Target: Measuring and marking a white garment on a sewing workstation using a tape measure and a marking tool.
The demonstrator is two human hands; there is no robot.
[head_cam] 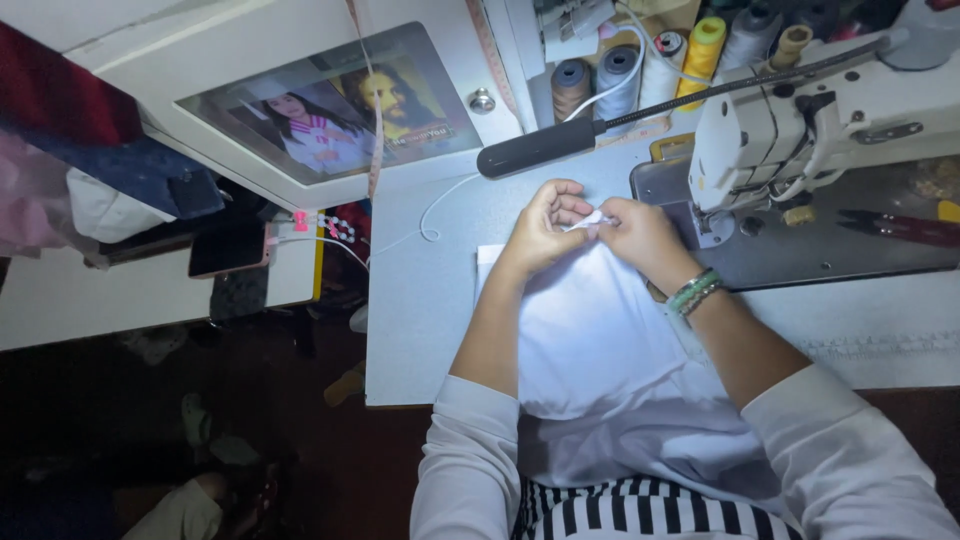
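Observation:
A piece of white fabric (590,340) lies on the sewing table and drapes toward my lap. My left hand (545,228) and my right hand (640,235) meet at its far edge, both pinching a small fold of the fabric between the fingertips. Green bead bracelets (693,292) sit on my right wrist. The white sewing machine (800,120) stands just right of my hands, its needle area close to my right hand.
Several thread spools (620,75) stand behind the machine. A black lamp arm (540,148) stretches over the table. Red-handled scissors (900,228) lie on the machine bed. A phone (228,250) rests on the left counter, below a framed picture (330,105).

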